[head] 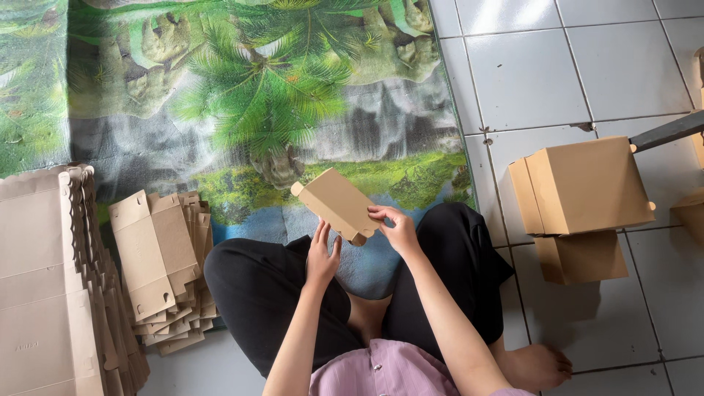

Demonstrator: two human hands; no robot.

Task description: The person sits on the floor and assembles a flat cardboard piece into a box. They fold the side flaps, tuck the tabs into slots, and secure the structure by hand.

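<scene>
I sit cross-legged on the floor and hold a flat brown cardboard box blank (336, 203) above my lap. My left hand (322, 257) grips its lower edge from beneath. Its right end is pinched by my right hand (397, 229), fingers curled over the edge. The blank tilts, with a small tab at its upper left corner. A pile of the same flat blanks (163, 264) lies to my left.
A taller stack of larger flat cardboard (44, 286) fills the lower left corner. Two assembled brown boxes (583, 187) sit stacked on white floor tiles (528, 73) to my right. A mat printed with palm trees (257, 95) lies ahead.
</scene>
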